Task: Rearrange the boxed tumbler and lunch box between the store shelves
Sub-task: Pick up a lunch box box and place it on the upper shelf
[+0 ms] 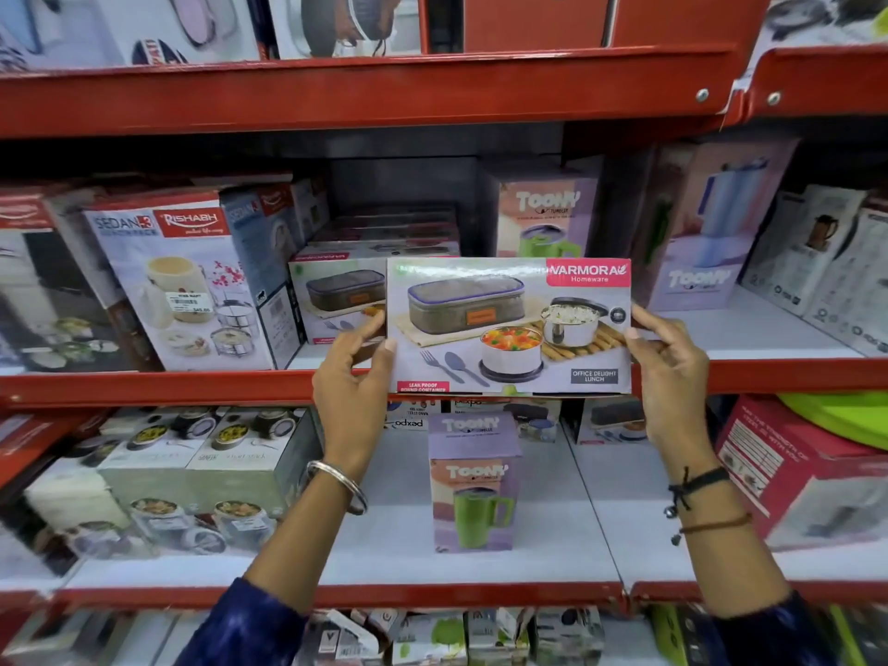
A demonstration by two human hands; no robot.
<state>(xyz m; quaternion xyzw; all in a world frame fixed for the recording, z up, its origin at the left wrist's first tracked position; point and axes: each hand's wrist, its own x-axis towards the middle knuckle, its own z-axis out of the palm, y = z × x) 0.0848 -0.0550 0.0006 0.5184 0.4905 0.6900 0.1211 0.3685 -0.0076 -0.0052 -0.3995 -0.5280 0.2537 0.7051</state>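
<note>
I hold a wide white lunch box carton (509,324) with a pink brand label, picturing a grey bag and steel containers, upright in front of the middle shelf edge (144,386). My left hand (353,372) grips its left end and my right hand (668,358) grips its right end. A lilac boxed tumbler (473,480) with a green mug printed on it stands alone on the lower shelf (600,531), directly under the carton. A second such tumbler box (545,209) stands on the middle shelf behind the carton, partly hidden.
A stack of matching lunch box cartons (336,295) lies on the middle shelf to the left of the held one. Tiffin boxes (182,281) stand further left, taller lilac boxes (706,233) to the right. Red boxes (797,473) and steel-container packs (192,478) flank the lower shelf.
</note>
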